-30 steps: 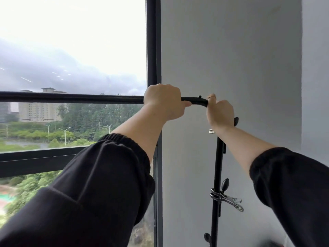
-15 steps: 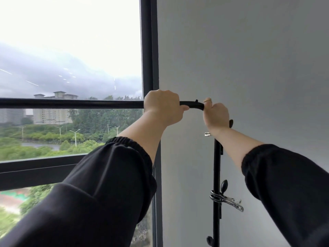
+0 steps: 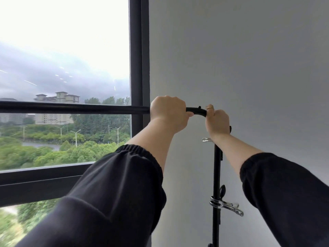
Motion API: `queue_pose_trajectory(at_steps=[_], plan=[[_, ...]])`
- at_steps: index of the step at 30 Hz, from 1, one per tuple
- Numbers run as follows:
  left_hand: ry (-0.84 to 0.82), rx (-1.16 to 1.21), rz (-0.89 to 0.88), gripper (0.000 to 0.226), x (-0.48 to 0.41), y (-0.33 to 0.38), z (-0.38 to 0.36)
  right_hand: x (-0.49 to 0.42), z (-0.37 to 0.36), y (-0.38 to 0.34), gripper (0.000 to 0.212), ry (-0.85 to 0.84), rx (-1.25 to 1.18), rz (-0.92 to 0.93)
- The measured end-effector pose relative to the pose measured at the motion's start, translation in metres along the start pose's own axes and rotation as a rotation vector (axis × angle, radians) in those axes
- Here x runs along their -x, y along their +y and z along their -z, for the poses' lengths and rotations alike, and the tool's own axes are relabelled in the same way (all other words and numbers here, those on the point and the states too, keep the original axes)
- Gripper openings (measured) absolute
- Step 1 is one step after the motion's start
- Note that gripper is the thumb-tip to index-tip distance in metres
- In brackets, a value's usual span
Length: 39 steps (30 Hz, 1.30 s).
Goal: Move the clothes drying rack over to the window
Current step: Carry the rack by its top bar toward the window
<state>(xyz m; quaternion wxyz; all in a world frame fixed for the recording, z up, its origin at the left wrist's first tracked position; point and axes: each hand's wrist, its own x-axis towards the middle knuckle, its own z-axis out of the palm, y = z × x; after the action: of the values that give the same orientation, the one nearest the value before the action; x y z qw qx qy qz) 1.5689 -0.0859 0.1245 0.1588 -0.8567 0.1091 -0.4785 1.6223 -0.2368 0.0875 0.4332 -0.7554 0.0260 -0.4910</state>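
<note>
The black clothes drying rack point(image 3: 71, 107) stands right in front of the window point(image 3: 64, 68). Its top bar runs level across the glass and bends down at the right into an upright post point(image 3: 216, 175) beside the grey wall. My left hand point(image 3: 169, 114) is closed around the top bar just left of the bend. My right hand point(image 3: 217, 122) grips the top of the post at the bend. Both forearms reach forward out of black sleeves. The rack's lower part and feet are out of view.
A metal clothes clip point(image 3: 226, 205) is clamped on the post, and a second small clip point(image 3: 206, 139) shows below my right hand. The black window frame point(image 3: 138, 50) stands left of the plain grey wall point(image 3: 249, 68). A black sill rail point(image 3: 39, 182) crosses low at left.
The view has shifted slightly left and down, so the window frame and rack sit a little further left in the picture. Both hands keep the same grip on the rack.
</note>
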Motion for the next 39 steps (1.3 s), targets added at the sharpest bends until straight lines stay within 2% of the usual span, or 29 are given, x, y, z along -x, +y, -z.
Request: queue_pose_trajectory(at_steps=[4, 8, 10, 13, 17, 20, 26, 28, 30, 34, 39], plan=[[-0.025, 0.008, 0.008, 0.056, -0.002, -0.013, -0.006, 0.002, -0.009, -0.006, 0.057, -0.041, -0.015, 0.023], [0.027, -0.032, -0.097, 0.032, 0.017, -0.051, -0.008, 0.016, -0.018, -0.028, 0.056, -0.125, 0.007, 0.021], [0.071, -0.071, -0.150, 0.028, 0.032, -0.073, -0.007, 0.026, -0.021, -0.041, 0.052, -0.136, 0.075, 0.052], [0.084, -0.109, -0.178, 0.025, 0.053, -0.098, 0.003, 0.044, -0.025, -0.065, 0.034, -0.077, 0.087, 0.209], [0.009, -0.048, -0.132, 0.024, 0.077, -0.132, 0.025, 0.073, -0.020, -0.100, 0.029, -0.076, 0.179, 0.554], [-0.048, 0.021, -0.111, 0.027, 0.099, -0.165, 0.041, 0.098, -0.017, -0.128, 0.034, -0.214, 0.205, 0.704], [-0.171, -0.015, -0.049, 0.033, 0.153, -0.249, 0.072, 0.146, -0.032, -0.204, 0.037, -0.561, 0.128, 0.758], [-0.207, 0.017, -0.034, 0.028, 0.165, -0.273, 0.078, 0.159, -0.038, -0.232, 0.035, -0.709, 0.118, 0.742], [-0.237, 0.055, -0.013, 0.018, 0.175, -0.292, 0.083, 0.170, -0.045, -0.255, 0.032, -0.772, 0.159, 0.778], [-0.215, 0.043, -0.025, 0.012, 0.183, -0.308, 0.081, 0.178, -0.056, -0.269, 0.033, -0.712, 0.253, 0.825], [-0.142, -0.015, -0.043, 0.019, 0.174, -0.293, 0.070, 0.179, -0.068, -0.256, 0.033, -0.543, 0.274, 0.739]])
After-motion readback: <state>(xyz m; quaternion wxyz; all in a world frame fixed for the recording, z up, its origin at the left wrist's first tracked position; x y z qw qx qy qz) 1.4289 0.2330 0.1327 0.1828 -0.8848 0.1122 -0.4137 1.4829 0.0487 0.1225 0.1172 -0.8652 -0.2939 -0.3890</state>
